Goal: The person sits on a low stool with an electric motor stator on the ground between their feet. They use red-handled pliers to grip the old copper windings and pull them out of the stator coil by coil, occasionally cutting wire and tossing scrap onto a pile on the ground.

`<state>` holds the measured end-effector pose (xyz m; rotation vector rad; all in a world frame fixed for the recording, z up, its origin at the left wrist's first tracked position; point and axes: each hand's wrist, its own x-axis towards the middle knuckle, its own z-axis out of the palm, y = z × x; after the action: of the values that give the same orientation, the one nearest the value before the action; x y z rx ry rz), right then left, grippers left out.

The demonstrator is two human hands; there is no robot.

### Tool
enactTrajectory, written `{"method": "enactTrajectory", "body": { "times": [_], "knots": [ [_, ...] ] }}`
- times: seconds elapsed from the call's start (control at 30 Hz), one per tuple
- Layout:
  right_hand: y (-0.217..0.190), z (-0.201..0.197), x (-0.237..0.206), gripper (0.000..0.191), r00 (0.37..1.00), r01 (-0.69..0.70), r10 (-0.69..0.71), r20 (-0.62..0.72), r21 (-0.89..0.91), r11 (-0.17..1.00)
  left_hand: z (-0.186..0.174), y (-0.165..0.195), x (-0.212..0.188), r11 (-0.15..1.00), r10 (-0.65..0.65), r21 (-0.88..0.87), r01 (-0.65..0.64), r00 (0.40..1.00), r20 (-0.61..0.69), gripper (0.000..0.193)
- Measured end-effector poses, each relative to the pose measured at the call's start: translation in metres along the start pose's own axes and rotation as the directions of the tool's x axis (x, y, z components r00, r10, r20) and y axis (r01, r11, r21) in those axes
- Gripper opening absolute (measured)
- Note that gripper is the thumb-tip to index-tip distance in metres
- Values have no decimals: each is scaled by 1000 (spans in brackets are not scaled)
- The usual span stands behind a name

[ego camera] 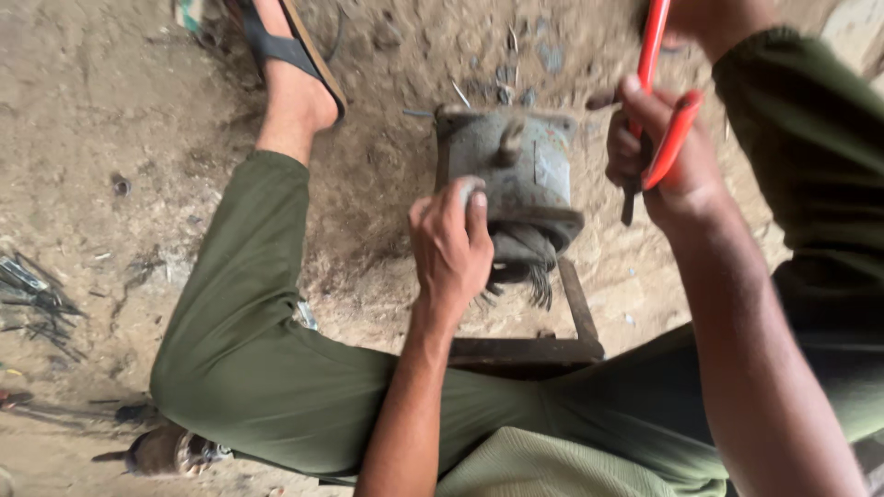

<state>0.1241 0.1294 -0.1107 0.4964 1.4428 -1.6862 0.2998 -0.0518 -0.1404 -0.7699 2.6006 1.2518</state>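
Bracing the grey motor [516,166], left hand [451,244]; right hand [658,152] raises red-handled pliers [661,110].

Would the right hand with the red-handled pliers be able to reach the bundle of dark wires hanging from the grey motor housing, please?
Probably yes: the right hand is raised beside the housing, and nothing lies between it and the wires.

One label in my view: a pale, rectangular plate [552,171] on the grey motor's [506,170] right side, text illegible.
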Motion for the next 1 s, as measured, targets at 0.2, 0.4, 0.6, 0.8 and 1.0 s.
{"method": "enactTrajectory", "body": {
  "times": [0.2, 0.4, 0.6, 0.8, 1.0],
  "knots": [
    [21, 15, 16, 39, 996, -1, -41, -75, -493, 870, -6, 4, -24, 992, 54, -103, -76, 978, -202, 14],
    [80, 32, 18, 35, 995, 44, 38, 88, -772, 634, 25, -13, -54, 934, -247, -344, 101, 876, -413, 27],
    [68, 30, 23, 32, 989, -146, 109, -97, -677, 722, 15, -32, -52, 905, -290, -392, 167, 916, -279, 21],
    [12, -27, 16, 26, 989, 149, -148, -23, 197, 969, 22, -30, -37, 909, -270, -388, 153, 925, -267, 22],
    [2, -69, 23, 25, 980, 194, -200, -4, 267, 944, 39, -31, -23, 892, -294, -420, 169, 922, -253, 27]
  ]
}}
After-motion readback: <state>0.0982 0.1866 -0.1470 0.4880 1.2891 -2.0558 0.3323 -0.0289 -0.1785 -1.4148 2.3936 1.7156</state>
